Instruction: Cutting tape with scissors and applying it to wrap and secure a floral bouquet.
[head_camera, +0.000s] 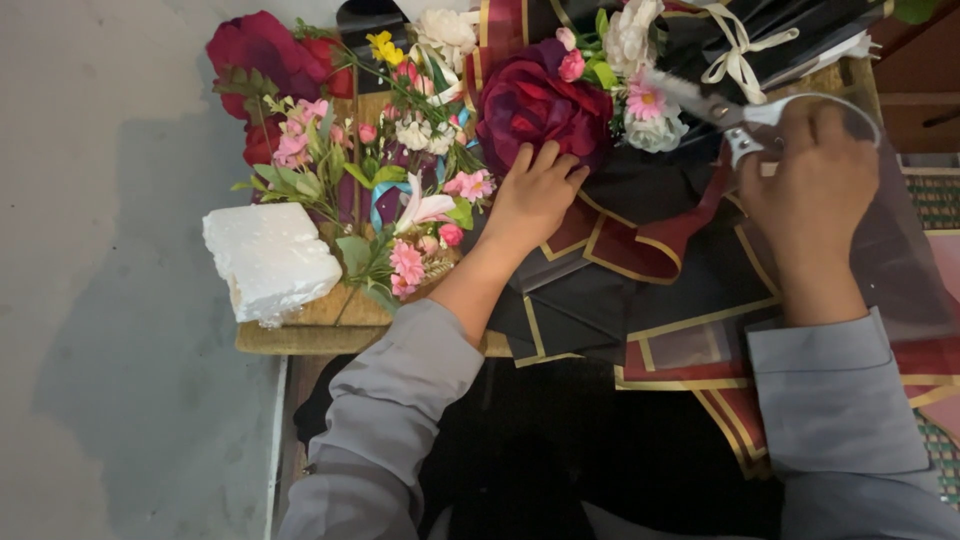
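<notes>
So the big dark red fabric rose (540, 105) is sitting at the far side of the work surface, right on top of a pile of black wrapping sheets with gold and maroon borders (600, 290). The left hand (535, 195) is resting against the near edge of that rose, fingers spread and pressing flat rather than gripping, so it's open and just steadying the bloom and the paper under it. The right hand (810, 185) is wrapping its fingers through the handles of a pair of scissors (715, 110), blades pointing left toward the flowers next to the rose. Can't tell if the blades are actually biting into anything, the tips are sitting among the petals.

As for how far along this is looking: I'd say early to middle. The wrapping sheets are lying loose and overlapping, not folded around anything, and a clear film sheet (890, 240) is draped under the right wrist. Lots of loose stuff is waiting off to the left too: a spread of small pink and white artificial flowers with green leaves (390, 190), another red bloom (260, 50) at the far corner, and a white foam block (270, 260) lying near the edge of the woven mat (300, 335). A cream ribbon bow (735, 50) is sitting up behind the scissors
</notes>
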